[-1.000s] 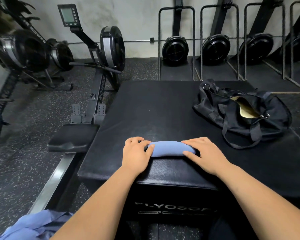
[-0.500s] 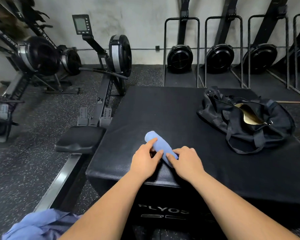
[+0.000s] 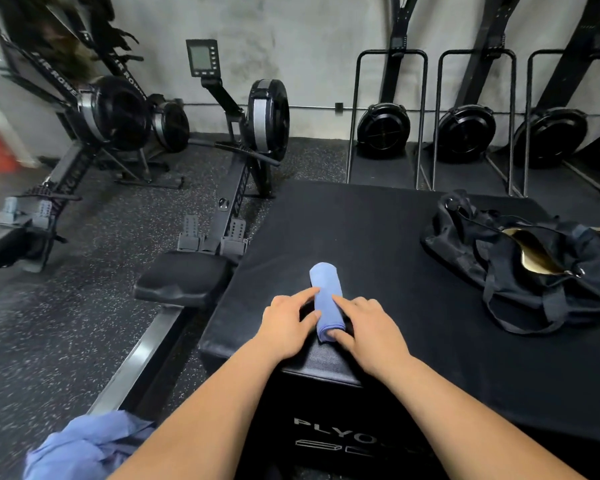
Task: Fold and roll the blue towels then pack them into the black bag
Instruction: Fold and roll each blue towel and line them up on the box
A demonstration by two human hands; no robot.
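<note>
blue towel (image 3: 326,299): one piece, folded and rolled into a tight cylinder. it lies on the near left part of the desk (image 3: 378,237), its long axis pointing away from the person and its near end close to the front edge.

left hand (image 3: 284,327): loosely spread, with forefinger and thumb touching the left side of the roll. it is not wrapped round it.

right hand (image 3: 368,330): the same posture, with the forefinger laid on top of the roll and the thumb at its near end. neither hand lifts the roll.

black bag (image 3: 520,268): on the right of the desk, well apart from the roll and unzipped, with a gold patch showing in the opening. no blue is visible inside, though most of the interior is hidden.

loose blue towels (image 3: 84,445): a crumpled heap low at the person's left, off the desk, unfolded. the count cannot be told.

assessment: folding and rolling appear complete for this one piece, and packing is not yet done. the heap is left to fold, roll and pack. the task is judged to be at an early to middle stage.

surroundings: a rowing machine (image 3: 243,161) stands on the floor left of the desk.
</note>
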